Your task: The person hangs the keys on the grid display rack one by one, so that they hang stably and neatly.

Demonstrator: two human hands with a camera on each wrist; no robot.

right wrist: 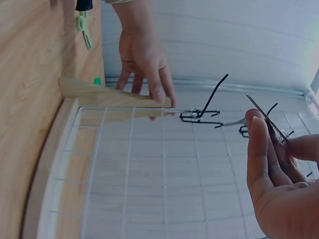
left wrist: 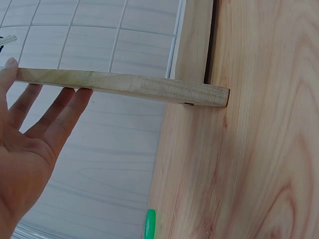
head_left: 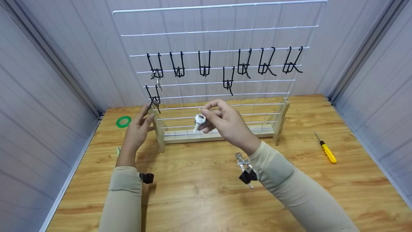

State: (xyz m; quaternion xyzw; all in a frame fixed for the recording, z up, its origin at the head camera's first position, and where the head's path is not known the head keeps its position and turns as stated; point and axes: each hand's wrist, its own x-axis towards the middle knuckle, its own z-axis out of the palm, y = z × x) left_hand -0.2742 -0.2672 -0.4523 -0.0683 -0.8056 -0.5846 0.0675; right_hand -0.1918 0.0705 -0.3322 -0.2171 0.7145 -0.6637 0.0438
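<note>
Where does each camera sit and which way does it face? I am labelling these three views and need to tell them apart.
Head: worn on the head, looking forward and down at the wire rack on the table; both sleeved forearms show, left hand and right hand.
Left wrist: looks past the left hand, fingers straight against the rack's wooden post.
Right wrist: looks past the right hand, which pinches a key, toward the rack.
Shared: both wrist views show the post and left hand.
</note>
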